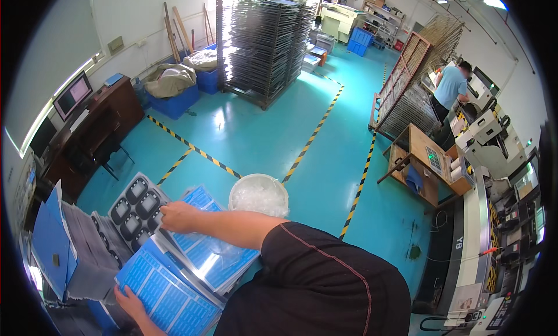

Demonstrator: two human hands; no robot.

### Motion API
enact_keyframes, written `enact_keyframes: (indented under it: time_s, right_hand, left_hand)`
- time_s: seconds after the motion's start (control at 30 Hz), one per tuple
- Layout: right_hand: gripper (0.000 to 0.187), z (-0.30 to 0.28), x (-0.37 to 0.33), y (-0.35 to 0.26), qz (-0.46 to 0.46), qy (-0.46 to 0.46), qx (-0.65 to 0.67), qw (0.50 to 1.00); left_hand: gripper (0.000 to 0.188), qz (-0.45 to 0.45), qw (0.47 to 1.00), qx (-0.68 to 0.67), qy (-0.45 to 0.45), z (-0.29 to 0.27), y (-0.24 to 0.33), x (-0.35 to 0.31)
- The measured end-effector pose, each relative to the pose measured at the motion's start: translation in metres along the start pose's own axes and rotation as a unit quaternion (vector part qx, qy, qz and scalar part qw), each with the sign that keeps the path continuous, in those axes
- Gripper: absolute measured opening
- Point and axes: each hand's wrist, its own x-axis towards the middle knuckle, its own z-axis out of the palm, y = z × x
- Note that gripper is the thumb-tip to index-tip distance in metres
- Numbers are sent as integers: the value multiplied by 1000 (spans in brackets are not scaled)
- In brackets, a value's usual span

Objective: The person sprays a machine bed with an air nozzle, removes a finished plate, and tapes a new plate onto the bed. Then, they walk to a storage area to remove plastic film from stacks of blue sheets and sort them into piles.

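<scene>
My right hand (179, 217) reaches across to the left, its fingers closed at the right edge of a sheet printed with black rounded frames (138, 213). That sheet stands tilted against a thick stack of sheets (93, 254). Below it, my left hand (132, 306) grips the left edge of a pile of blue printed sheets (168, 292). More blue sheets under glossy clear film (224, 260) lie to the right, beneath my right forearm. A blue folder-like board (51, 243) stands at the stack's left side. My right fingertips are partly hidden.
A white round bin (258, 195) holding clear plastic film stands just ahead. Beyond are a tall drying rack (264, 51), a tilted rack (401, 74) and a wooden desk (102, 124) with a monitor. At right, a person in light blue (451, 87) stands near machines and a wooden table (427, 156).
</scene>
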Motion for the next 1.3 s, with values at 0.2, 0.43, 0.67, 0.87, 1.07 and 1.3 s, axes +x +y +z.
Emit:
enact_keyframes:
  time_s: [0.2,0.43,0.67,0.87,1.07,1.3]
  right_hand:
    - [27,1,3,-8,1,57,13,998]
    - [18,8,6,6,23,68,31,997]
    - [11,-7,3,-13,-122,158,-87,976]
    - [16,-55,-2,-55,-174,342,-7,924]
    - [29,-133,-75,-100,-145,-58,92,983]
    - [35,-248,-165,-19,222,67,446,864]
  left_hand:
    - [45,9,1000,15,9,-6,-4,-1]
    - [46,142,989,16,29,1,90,3]
    - [37,-24,875,-423,-237,49,222,0]
    - [35,-86,681,-664,-297,54,259,5]
    - [48,-337,636,-663,-205,-8,136,69]
    - [41,-346,675,-652,18,-53,-37,36]
